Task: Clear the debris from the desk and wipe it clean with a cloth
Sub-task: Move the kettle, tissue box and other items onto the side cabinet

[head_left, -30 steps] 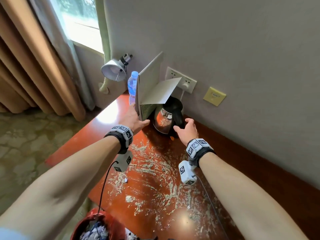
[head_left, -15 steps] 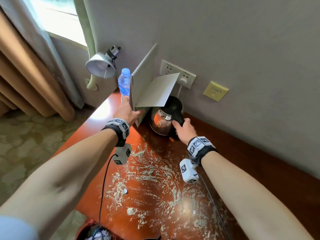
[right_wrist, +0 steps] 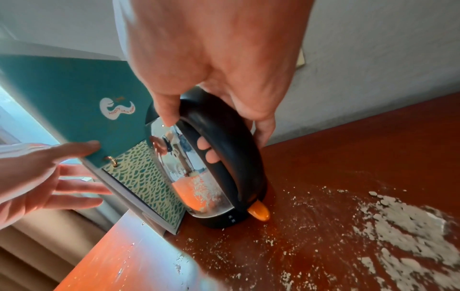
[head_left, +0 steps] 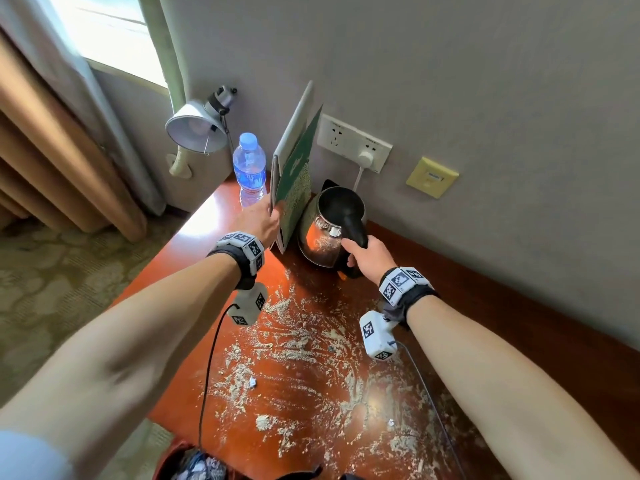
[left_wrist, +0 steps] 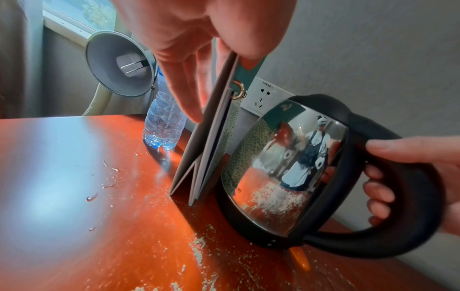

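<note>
Pale crumbly debris (head_left: 301,348) is smeared over the red-brown desk (head_left: 204,226). At the back by the wall a green desk calendar (head_left: 294,181) stands on edge. My left hand (head_left: 272,216) pinches it, thumb on its green face (right_wrist: 87,98) and fingers behind (left_wrist: 189,94). Right beside it sits a steel kettle (head_left: 322,237) with a black handle (right_wrist: 224,141). My right hand (head_left: 363,252) grips that handle, fingers curled through it (left_wrist: 378,177). No cloth is in view.
A water bottle (head_left: 250,171) stands left of the calendar, under a grey clamp lamp (head_left: 194,128). A wall socket (head_left: 353,143) holds a white plug behind the kettle. A red bin (head_left: 197,465) sits below the desk's near edge. Curtains hang at left.
The calendar's loose white page has folded in, so its green face now shows. My right hand has closed round the kettle handle. The head view has moved closer.
</note>
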A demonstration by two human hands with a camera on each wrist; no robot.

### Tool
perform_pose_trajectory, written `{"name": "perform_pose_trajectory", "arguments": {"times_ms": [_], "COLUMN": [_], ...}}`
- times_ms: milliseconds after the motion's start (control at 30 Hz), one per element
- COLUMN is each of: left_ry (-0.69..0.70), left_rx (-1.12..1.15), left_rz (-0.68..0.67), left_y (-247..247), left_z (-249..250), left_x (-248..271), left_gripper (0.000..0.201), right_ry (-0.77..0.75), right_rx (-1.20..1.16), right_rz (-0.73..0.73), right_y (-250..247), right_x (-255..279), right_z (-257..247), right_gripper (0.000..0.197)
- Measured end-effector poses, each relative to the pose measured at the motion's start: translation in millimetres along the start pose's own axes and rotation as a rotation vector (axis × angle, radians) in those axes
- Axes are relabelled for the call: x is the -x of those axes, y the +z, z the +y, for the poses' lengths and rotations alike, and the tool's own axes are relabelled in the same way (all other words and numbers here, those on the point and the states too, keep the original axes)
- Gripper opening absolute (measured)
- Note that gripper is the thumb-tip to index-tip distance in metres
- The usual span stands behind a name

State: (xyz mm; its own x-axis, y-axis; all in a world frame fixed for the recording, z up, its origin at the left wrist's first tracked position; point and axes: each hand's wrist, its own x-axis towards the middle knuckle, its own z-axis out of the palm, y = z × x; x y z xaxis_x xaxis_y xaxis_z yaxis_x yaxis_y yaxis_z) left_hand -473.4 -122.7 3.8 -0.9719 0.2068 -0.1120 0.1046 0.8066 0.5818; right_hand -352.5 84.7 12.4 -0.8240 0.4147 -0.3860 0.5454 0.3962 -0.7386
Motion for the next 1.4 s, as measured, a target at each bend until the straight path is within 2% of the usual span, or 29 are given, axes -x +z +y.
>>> {"name": "perform_pose_trajectory", "arguments": {"times_ms": [167,367,700,1033,1400], "left_ry": [-0.011,0.000,0.118,0.301,0.459], "left_rx": [0.053,0.071,0.104,0.077,0.092], "left_rz": [0.010,0.031,0.065,-0.180,-0.258], "left_y": [-2.8,-6.7,3.7,39.9,84.9], "left_z": [6.3,10.3,57.0,146.9,241.7], "left_x": [6.2,24.5,52.9,118.5,236.8], "left_gripper": [0.033,0.033,0.030,0.031,0.035], "right_ry": [0.002,-0.024,-0.035,0.051,0.111], "right_rx": [-0.070,-0.078,-0.150,-0.205,-0.271], "right_rz": [0.049,0.114,0.225,0.412,0.655], "right_y": [6.0,-2.6,-45.4,-94.9,-190.4], "right_x": [-4.0,3.8,44.2,123.7,243.1], "right_z": [-3.8,0.4,23.4,84.3,169.2], "right_gripper": [0.034,0.032,0.030,0.033,0.036]}}
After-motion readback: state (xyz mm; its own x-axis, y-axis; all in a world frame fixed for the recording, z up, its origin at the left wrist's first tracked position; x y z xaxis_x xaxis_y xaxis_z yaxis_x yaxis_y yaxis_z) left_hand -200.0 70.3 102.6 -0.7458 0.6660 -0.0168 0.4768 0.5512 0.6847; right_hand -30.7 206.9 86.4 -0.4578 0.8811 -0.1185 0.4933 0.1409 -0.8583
